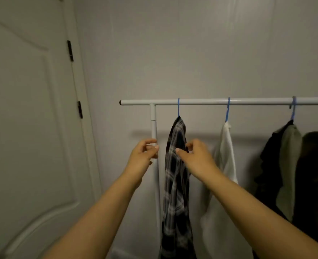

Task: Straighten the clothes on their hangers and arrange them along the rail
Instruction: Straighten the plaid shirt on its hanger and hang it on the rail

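- Head view, from beside the person: a white panelled door (23,128) fills the left, with two dark hinges on its right edge; plain pale wall behind everything.
- White metal rail (219,101), a smooth glossy tube with a dark end cap, runs from mid-frame off the right edge. It sits on a white upright post (153,128).
- Dark garments (285,165) bunched at the far right, black and olive, matte and heavy-looking. They hang crowded on a blue hanger (293,109); a further dark item is cut off by the frame edge.
- White shirt (227,156) in the middle, thin and soft, hanging narrow and collapsed from its own blue hook.
- Plaid shirt (175,174) nearest the post, dark checked weave, hanging twisted in a thin column from a slim blue plastic hook.
- Right hand (197,156) touches the plaid shirt's right side; thumb extended, fingers curled at the cloth, though whether they truly pinch it I cannot tell.
- Left hand (145,154) just beside the post, fingers loosely curled, holding nothing.
- Judgement: task early. All garments hang on the rail, spaced unevenly; none looks squared on its hanger. Straightening of the plaid shirt appears about to begin; the rest remain.
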